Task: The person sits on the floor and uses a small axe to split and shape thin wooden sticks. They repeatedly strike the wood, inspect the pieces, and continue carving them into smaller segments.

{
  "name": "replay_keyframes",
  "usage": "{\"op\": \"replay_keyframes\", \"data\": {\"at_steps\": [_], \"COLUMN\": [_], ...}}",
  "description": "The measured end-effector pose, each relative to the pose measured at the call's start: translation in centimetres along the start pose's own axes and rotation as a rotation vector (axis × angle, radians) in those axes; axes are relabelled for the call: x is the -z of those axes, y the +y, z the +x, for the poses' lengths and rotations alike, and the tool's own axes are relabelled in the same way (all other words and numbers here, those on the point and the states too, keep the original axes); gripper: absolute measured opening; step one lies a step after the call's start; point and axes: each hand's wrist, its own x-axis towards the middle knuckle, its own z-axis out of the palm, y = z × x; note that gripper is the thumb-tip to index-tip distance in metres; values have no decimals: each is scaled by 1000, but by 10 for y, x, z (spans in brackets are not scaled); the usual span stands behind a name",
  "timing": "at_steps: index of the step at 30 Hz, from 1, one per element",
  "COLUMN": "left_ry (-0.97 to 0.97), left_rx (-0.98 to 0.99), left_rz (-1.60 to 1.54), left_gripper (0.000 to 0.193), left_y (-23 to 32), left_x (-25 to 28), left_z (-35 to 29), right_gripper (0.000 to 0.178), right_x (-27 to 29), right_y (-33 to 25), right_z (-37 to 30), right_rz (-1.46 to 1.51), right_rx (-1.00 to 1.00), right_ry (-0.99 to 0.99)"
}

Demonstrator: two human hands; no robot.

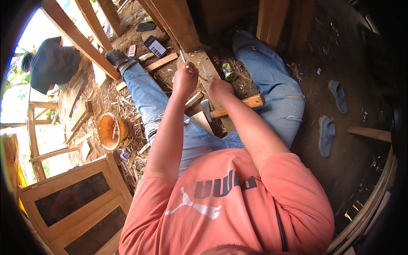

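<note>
My left hand (185,79) is closed around a thin, pale, rod-like piece (182,56) that sticks up past the fingers; its kind is too small to tell. Just to its right, my right hand (221,90) grips a slim pointed blade (206,72), whose handle the fingers hide. Both hands are held apart, above a wooden plank (199,59) running between my legs. Under my right forearm lies a hatchet-like tool with a wooden handle (253,101) and a grey metal head (206,109).
A crushed can (228,71) lies beside the plank. To the left are a phone (155,46), wood scraps, shavings and an orange bucket (120,131). A panelled wooden frame (72,187) stands lower left. Grey shoes (326,137) lie right. Another person (55,63) bends at upper left.
</note>
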Motion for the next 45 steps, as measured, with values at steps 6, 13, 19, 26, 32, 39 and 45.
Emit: {"op": "replay_keyframes", "data": {"at_steps": [6, 13, 19, 26, 32, 39, 45], "left_ry": [33, 117, 87, 57, 110, 115, 143], "left_rx": [-48, -27, -34, 66, 9, -47, -24], "left_rz": [39, 58, 127, 84, 5, 35, 38], "left_gripper": [11, 12, 12, 13, 14, 11, 10], "left_y": [5, 1, 7, 16, -6, 0, 13], "left_x": [-9, -13, -23, -14, -11, -20, -22], "left_z": [4, 11, 9, 8, 4, -2, -2], "right_gripper": [36, 37, 29, 27, 29, 38, 47], "right_x": [-16, -39, -40, -22, -1, -26, -60], "right_y": [5, 6, -2, -2, -7, 1, 9], "right_z": [2, 20, 32, 26, 9, 14, 44], "right_rz": [43, 142, 100, -22, 16, 95, 336], "right_rx": [46, -40, -123, -47, 2, -31, -270], "right_ry": [20, 74, 9, -13, -32, -3, 90]}}
